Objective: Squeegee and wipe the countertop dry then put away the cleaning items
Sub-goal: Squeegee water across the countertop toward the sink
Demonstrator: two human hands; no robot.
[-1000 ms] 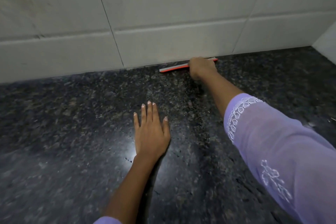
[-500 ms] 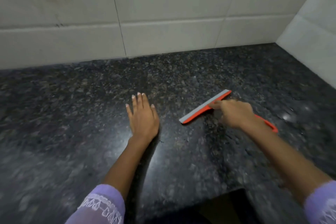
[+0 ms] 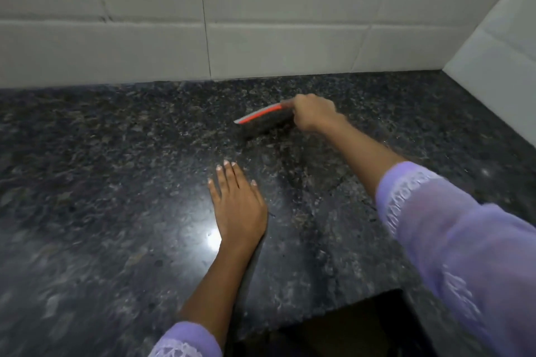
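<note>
Presently, right hand [image 3: 311, 114] closed around the squeegee [image 3: 261, 116], blade lifted just short of the tiled wall [image 3: 261, 46]; left hand [image 3: 237, 206] flat, empty on bench [image 3: 101, 182]. Seat blade fully, pull evenly from the wall.

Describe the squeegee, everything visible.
The squeegee shows as a long, narrow bar, orange-red with a pale grey strip along its upper edge, blurred by motion. Only the blade end is visible; the right hand is closed over the rest, hiding the handle. It is tilted, its free end pointing left and slightly down, over the dark speckled countertop, short of the white tiled wall. A shadow lies beneath it; whether the blade touches the stone is unclear.
</note>
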